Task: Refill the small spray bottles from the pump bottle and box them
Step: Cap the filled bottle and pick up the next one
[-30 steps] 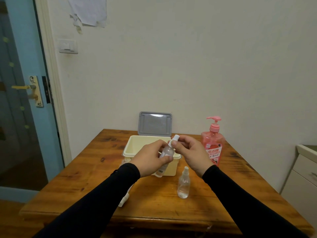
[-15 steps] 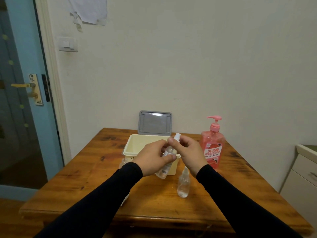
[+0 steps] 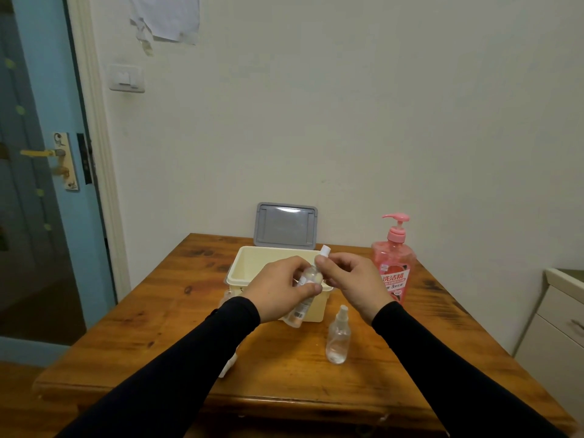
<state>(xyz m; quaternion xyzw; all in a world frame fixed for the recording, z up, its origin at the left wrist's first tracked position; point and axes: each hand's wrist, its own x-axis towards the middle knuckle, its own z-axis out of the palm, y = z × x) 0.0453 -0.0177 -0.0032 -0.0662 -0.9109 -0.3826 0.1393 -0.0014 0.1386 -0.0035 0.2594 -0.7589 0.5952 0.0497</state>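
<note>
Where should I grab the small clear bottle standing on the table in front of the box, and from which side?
Take the free-standing spray bottle around its wide lower body, not the narrow nozzle on top. It stands upright and apart from the box, so come in level from its right with the right hand, where the table is bare.

Both arms wear close-fitting, plain black long sleeves without markings, each cuff ending at the wrist just in front of the cream box (image 3: 252, 267), leaving the left hand (image 3: 281, 287) and right hand (image 3: 355, 284) bare, with no rings or watch showing.
</note>
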